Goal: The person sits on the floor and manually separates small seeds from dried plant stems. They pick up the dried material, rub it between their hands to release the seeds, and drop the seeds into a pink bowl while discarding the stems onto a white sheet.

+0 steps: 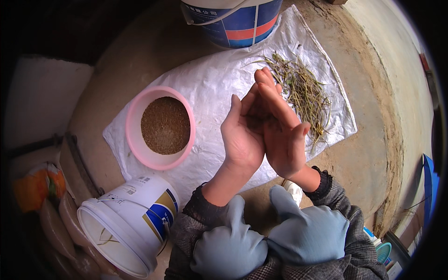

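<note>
My left hand and my right hand meet in front of me above a white woven plastic sack. Their palms are turned partly up, with the inner edges touching and the fingers of the two hands overlapping at the tips. Both thumbs stand away from the palms. Dark smudges or shadow mark the hollow between the palms, and no object is plain there. Beyond my right hand lies a loose heap of thin green and brown plant stalks. Left of my hands stands a pink basin holding fine brown grains or seeds.
A blue and white bucket with a handle stands at the sack's far edge. Another white bucket lies tipped at the lower left, a few stalks inside. Filled bags sit left of it. A wall runs along the right.
</note>
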